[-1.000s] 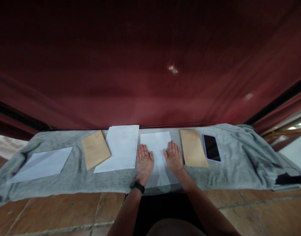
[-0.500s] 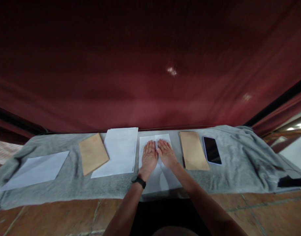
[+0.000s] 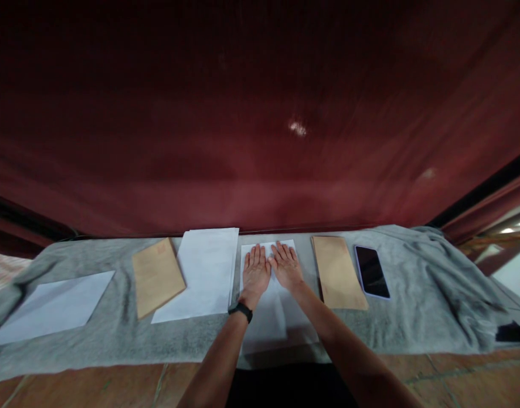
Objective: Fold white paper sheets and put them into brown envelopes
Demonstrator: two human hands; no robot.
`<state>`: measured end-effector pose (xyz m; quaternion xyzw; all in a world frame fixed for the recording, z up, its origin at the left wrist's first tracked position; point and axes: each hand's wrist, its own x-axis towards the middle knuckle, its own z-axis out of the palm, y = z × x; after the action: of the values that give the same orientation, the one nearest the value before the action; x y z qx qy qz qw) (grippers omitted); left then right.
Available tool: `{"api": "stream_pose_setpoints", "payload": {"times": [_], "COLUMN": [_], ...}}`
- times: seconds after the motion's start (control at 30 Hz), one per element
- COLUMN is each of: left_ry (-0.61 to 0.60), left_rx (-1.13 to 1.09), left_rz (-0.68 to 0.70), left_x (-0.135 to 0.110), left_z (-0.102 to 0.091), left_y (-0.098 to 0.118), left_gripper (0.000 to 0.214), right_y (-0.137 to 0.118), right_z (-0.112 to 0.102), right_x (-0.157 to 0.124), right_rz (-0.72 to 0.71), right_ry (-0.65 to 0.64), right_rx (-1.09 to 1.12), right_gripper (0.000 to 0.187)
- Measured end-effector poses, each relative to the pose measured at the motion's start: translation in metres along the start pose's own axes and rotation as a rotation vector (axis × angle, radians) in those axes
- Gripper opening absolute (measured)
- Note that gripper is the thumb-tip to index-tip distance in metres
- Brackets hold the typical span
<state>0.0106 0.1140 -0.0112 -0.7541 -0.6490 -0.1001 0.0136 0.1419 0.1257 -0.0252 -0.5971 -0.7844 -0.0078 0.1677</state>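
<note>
A white sheet of paper (image 3: pixel 277 326) with a crease down its length lies in front of me on the grey cloth. My left hand (image 3: pixel 256 271) rests flat on its upper left part, fingers stretched out and pointing away from me. Beside it, my right hand (image 3: pixel 286 265) presses flat on the upper right part, its fingers a little spread. The thumbs come close together near the sheet's middle line. Neither hand grips anything; both palms are turned down and hidden. A dark watch (image 3: pixel 241 310) is on my left wrist.
Left of the sheet lies a stack of white paper (image 3: pixel 208 272), partly under a brown envelope stack (image 3: pixel 157 277). Farther left is another white sheet (image 3: pixel 55 306). To the right are brown envelopes (image 3: pixel 339 275) and a phone (image 3: pixel 371 271). A red curtain (image 3: pixel 260 204) hangs behind the grey cloth (image 3: pixel 421 283).
My hands have slid slightly apart on the sheet, and the right hand's fingers are more spread. The whole view has shifted a little, so everything sits lower in the picture.
</note>
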Motion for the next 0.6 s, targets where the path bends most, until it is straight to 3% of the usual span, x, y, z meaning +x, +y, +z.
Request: {"api": "stream_pose_setpoints", "payload": {"times": [0.4,0.6], "left_ry": [0.065,0.097], "left_rx": [-0.006,-0.008], "left_rz": [-0.168,-0.164], "left_x": [0.001,0.0], "left_z": [0.004,0.007], "left_y": [-0.008,-0.009], "left_gripper": [0.058,0.058], "right_y": [0.019,0.031], "right_z": [0.013,0.016], "right_x": [0.001,-0.005], "right_rz": [0.2,0.232], "right_ry": [0.177,0.235], "right_rx": [-0.052,-0.05], "right_gripper": [0.06,0.064]}}
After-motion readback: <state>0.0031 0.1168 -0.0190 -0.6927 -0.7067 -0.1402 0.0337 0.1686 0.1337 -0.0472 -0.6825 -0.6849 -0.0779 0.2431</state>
